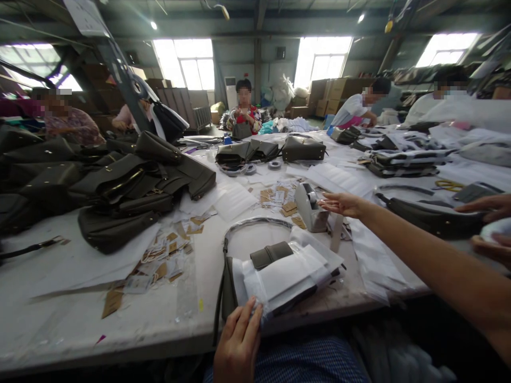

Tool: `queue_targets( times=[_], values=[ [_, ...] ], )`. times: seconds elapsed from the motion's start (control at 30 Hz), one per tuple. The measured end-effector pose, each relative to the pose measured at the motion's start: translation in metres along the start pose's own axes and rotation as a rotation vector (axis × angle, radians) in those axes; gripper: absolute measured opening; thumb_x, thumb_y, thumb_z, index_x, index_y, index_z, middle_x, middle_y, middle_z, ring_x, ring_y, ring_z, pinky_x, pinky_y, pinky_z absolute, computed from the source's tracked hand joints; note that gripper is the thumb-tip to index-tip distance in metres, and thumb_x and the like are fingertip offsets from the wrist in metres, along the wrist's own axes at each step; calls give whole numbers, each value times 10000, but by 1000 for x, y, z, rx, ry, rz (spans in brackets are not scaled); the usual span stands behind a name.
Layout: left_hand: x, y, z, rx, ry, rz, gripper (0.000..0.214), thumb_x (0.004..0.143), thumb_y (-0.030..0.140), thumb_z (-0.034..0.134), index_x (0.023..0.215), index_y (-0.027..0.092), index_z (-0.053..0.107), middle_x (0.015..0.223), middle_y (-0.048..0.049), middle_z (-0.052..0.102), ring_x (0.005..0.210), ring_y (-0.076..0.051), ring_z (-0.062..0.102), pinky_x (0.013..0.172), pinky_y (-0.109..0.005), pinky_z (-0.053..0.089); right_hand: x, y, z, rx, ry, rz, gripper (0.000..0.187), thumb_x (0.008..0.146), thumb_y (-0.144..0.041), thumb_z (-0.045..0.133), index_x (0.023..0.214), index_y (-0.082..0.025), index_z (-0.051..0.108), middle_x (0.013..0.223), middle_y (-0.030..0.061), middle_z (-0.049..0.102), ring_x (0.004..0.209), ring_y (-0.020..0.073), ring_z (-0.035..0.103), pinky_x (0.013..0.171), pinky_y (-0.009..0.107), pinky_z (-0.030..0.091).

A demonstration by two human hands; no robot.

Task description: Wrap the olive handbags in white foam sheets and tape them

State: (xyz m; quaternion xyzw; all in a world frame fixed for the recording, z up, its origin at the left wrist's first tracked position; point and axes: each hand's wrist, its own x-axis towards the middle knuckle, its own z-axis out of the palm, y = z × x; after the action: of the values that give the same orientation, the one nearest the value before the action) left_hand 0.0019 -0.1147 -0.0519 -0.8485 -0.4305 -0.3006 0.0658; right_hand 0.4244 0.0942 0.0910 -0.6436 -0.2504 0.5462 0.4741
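A dark olive handbag (271,254), partly wrapped in white paper (285,276), lies at the table's near edge, with its strap (255,223) looping behind it. My left hand (236,346) grips the wrapped bag's near corner, fingers lying over the paper. My right hand (339,204) is stretched out to the right of a grey tape dispenser (311,211). Its fingers are apart and the fingertips are at the dispenser's top. I cannot tell whether they touch the tape.
A pile of dark bags (120,191) fills the left of the white table (80,314). Paper tags (167,255) are scattered in the middle. Another person's hands (489,223) work on a bag (431,218) at the right. Several people sit at the far side.
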Motion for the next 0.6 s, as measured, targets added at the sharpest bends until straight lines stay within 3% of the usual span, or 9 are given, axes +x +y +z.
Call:
queue_targets(
  times=[0.1,0.3,0.43,0.6],
  values=[
    [0,-2,2,10,9,35,386,974,125,488,1339,204,587,1383,-9,602,1161,-212,577,976,-307,524,-29,16,-4,23,18,27,56,964,-128,546,973,-114,599,869,103,702,733,125,718,631,151,619],
    [-1,-5,4,7,25,57,387,973,136,497,1344,206,585,1379,-8,606,1153,-210,587,965,-296,536,-68,75,-9,29,46,-16,91,935,-135,602,877,-107,665,936,120,734,781,134,718,723,198,632],
    [-1,-2,1,-3,26,27,387,971,132,502,1336,227,591,1372,-1,611,1146,-206,596,973,-299,536,-59,98,-8,-28,140,-73,126,922,-163,632,808,-128,672,840,81,742,641,96,678,616,169,606],
    [4,3,-3,3,52,2,366,977,122,474,1297,225,619,1331,-9,641,1122,-199,611,951,-297,553,-35,101,-7,-180,244,-151,123,858,-196,713,756,-134,681,705,58,722,483,62,578,475,127,518]
  ],
)
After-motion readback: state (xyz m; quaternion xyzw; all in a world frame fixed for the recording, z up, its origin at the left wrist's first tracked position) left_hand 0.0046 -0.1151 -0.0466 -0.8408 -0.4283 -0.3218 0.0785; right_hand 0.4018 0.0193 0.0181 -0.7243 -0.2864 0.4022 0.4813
